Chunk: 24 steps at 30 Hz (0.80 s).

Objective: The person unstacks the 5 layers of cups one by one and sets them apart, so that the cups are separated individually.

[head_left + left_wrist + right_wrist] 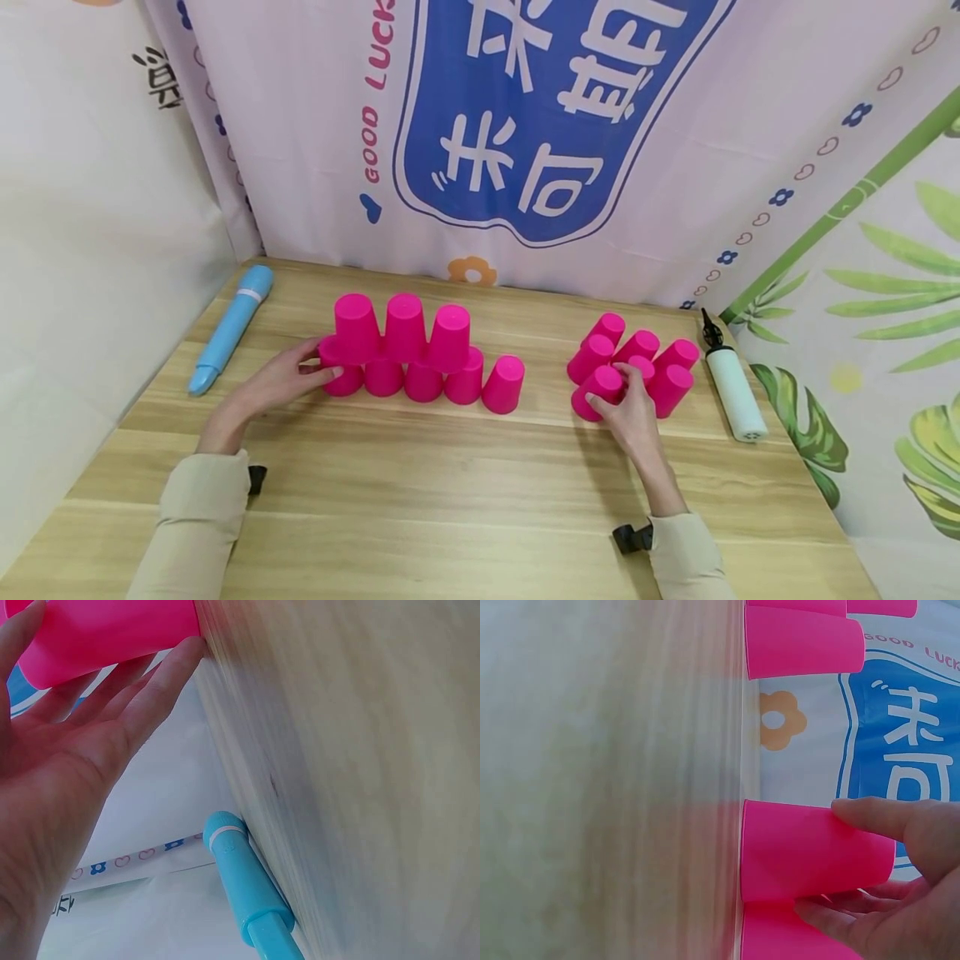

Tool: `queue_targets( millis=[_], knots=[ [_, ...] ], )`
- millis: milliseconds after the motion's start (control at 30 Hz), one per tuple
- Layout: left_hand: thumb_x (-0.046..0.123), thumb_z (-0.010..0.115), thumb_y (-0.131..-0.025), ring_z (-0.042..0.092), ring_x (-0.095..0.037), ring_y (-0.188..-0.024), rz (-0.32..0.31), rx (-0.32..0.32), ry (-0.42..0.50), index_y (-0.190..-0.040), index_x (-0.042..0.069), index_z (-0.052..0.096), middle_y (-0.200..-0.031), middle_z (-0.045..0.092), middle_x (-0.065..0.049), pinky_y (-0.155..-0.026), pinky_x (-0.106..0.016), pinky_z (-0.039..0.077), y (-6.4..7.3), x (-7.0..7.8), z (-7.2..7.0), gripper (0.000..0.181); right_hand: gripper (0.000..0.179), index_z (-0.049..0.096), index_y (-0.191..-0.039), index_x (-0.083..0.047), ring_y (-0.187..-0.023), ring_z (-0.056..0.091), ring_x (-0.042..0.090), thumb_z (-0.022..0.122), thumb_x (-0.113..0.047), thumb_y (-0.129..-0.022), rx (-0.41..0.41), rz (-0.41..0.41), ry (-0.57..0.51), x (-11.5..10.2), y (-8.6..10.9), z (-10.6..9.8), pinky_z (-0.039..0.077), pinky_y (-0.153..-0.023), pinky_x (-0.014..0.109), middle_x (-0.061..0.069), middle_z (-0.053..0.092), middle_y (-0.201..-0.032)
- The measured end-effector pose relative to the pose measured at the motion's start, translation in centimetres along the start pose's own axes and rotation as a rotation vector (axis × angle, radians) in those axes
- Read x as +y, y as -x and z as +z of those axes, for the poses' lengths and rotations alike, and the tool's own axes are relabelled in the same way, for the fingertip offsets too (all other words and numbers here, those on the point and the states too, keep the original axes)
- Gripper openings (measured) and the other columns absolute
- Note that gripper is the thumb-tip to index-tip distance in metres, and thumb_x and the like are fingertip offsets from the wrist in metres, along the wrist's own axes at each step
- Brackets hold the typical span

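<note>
Upside-down pink plastic cups stand on the table in two groups. On the left is a bottom row of several cups, with three cups [405, 327] stacked above it. My left hand [295, 377] holds the row's leftmost cup [343, 382], thumb in front and fingers round the far side; the left wrist view shows that cup [112, 637] between them. At the right, my right hand [633, 412] grips the front cup [596, 393] of a cluster between thumb and fingers. In the right wrist view this cup [810, 851] has its rim at the tabletop.
A light blue stick-shaped object [231, 329] lies at the table's left edge. A white hand pump [735, 392] with a black nozzle lies right of the cluster. One cup [504, 384] at the row's right end has nothing on top. Printed cloth [300, 167] hangs behind the table [450, 500].
</note>
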<state>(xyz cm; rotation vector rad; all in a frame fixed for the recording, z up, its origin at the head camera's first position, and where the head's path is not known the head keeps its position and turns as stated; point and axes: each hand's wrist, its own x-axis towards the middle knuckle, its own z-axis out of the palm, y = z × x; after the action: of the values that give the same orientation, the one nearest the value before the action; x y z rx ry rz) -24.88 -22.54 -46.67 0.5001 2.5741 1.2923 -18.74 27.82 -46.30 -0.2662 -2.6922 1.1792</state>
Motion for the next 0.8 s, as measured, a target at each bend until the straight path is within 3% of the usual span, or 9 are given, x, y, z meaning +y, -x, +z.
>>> queue_targets(
  millis=[233, 400, 500, 633, 800],
  knots=[
    [0.034, 0.060, -0.096, 0.043, -0.046, -0.126, 0.011, -0.001, 0.001, -0.145, -0.001, 0.034, -0.143, 0.041, -0.025, -0.099, -0.057, 0.043, 0.0, 0.1, 0.0, 0.066, 0.074, 0.031, -0.143, 0.000, -0.123, 0.047, 0.039, 0.074, -0.010, -0.084, 0.039, -0.072, -0.015, -0.5, 0.6, -0.3, 0.041, -0.104, 0.050, 0.024, 0.047, -0.134],
    [0.029, 0.060, -0.096, 0.043, -0.045, -0.127, 0.024, 0.001, 0.008, -0.145, -0.001, 0.034, -0.143, 0.041, -0.024, -0.099, -0.058, 0.043, -0.1, 0.1, -0.1, 0.064, 0.066, 0.035, -0.142, 0.001, -0.125, 0.045, 0.038, 0.071, -0.012, -0.088, 0.172, -0.226, 0.029, -2.9, 1.0, -0.7, 0.042, -0.101, 0.053, 0.022, 0.045, -0.136],
    [0.029, 0.061, -0.096, 0.043, -0.045, -0.126, 0.023, 0.002, 0.009, -0.145, -0.001, 0.034, -0.142, 0.042, -0.024, -0.099, -0.057, 0.043, -0.1, 0.2, -0.2, 0.064, 0.062, 0.038, -0.141, 0.000, -0.123, 0.046, 0.037, 0.069, -0.012, -0.089, 0.207, -0.327, 0.013, -5.4, 1.2, -0.7, 0.043, -0.099, 0.054, 0.020, 0.045, -0.136],
    [0.031, 0.061, -0.096, 0.043, -0.045, -0.126, 0.015, 0.004, 0.005, -0.145, -0.001, 0.035, -0.142, 0.042, -0.024, -0.099, -0.057, 0.043, 0.0, 0.1, -0.2, 0.064, 0.056, 0.044, -0.139, -0.002, -0.124, 0.048, 0.032, 0.068, -0.012, -0.090, 0.174, -0.435, -0.085, -8.6, 1.0, 0.2, 0.043, -0.100, 0.053, 0.017, 0.048, -0.135],
    [0.035, 0.061, -0.095, 0.044, -0.045, -0.126, 0.017, 0.004, 0.004, -0.145, 0.000, 0.034, -0.142, 0.042, -0.024, -0.099, -0.056, 0.044, 0.1, 0.0, -0.1, 0.067, 0.051, 0.049, -0.136, -0.003, -0.126, 0.048, 0.024, 0.068, -0.014, -0.091, 0.041, -0.487, -0.233, -12.1, 0.3, 3.0, 0.038, -0.108, 0.042, 0.012, 0.053, -0.134]
  ],
)
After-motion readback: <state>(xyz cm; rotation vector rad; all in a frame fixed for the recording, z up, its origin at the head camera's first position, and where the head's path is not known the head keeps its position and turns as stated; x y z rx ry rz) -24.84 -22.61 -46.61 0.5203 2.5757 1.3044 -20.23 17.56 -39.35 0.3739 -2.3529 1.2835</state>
